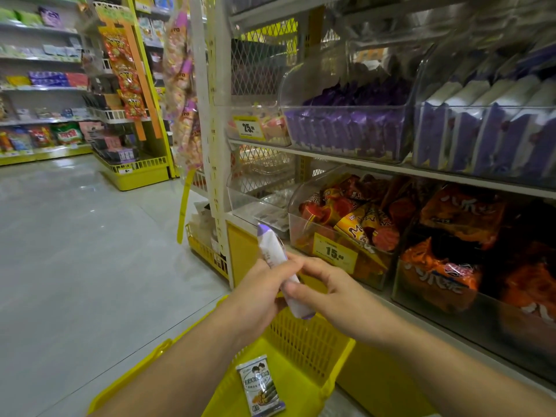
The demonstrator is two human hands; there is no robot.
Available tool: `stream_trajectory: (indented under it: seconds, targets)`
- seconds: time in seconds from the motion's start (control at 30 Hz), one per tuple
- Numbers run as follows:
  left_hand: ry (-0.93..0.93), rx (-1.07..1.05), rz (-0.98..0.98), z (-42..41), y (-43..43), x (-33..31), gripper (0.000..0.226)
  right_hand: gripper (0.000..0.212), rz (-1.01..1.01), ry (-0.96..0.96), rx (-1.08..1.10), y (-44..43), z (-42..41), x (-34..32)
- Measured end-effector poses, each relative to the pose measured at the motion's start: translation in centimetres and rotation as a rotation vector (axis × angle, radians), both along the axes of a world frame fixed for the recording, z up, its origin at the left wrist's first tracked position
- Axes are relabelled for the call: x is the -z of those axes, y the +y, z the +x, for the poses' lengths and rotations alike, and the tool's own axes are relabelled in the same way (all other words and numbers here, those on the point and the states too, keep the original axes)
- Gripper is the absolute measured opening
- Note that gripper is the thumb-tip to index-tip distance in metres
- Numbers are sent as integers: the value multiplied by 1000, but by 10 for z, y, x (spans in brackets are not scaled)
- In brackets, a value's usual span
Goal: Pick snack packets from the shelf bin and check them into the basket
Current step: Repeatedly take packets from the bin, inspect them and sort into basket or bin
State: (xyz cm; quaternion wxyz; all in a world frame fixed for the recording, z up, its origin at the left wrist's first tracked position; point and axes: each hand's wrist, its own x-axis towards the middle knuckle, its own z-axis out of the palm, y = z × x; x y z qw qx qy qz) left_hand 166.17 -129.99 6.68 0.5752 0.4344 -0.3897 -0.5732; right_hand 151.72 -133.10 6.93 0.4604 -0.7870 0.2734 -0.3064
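Note:
A white and purple snack packet [272, 249] is held edge-on above the yellow basket [304, 338]. My left hand [258, 293] grips it from the left and my right hand [325, 291] pinches it from the right. A second packet [261, 386] of the same kind lies flat on the basket's floor. The clear shelf bin [484, 139] at upper right holds several matching white and purple packets standing in a row.
Beside that bin stands a clear bin of dark purple packets [346, 127]. The lower shelf has bins of red and orange snacks [346, 224] with a yellow price tag [334, 252]. To the left lies a grey aisle floor [75, 251] and a yellow display rack [135, 173].

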Motion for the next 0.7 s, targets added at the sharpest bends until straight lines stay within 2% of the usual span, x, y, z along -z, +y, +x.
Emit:
stream_trajectory:
  seconds: [0.03, 0.13, 0.27, 0.4, 0.53, 0.6, 0.7]
  targets:
    - [34, -28, -13, -2, 1, -4, 31, 41, -14, 32, -3, 1, -3, -4]
    - [154, -88, -56, -2, 3, -22, 35, 57, -2, 73, 59, 4, -22, -21]
    - [142, -150, -116, -8, 2, -62, 32, 67, 95, -32, 59, 9, -51, -63]
    - [140, -78, -216, -36, -6, -118, 27, 65, -50, 1, 112, 9, -76, -130]
    - [138, 7, -261, -74, -28, -173, 24, 53, -153, 18, 191, 8, -104, -193]
    - [28, 49, -293, -89, -46, -193, 27, 41, -202, 31, 261, 1, -122, -218]
    - [-289, 60, -323, -110, -74, -217, 32, 32, -185, 38, 341, -15, -152, -252]
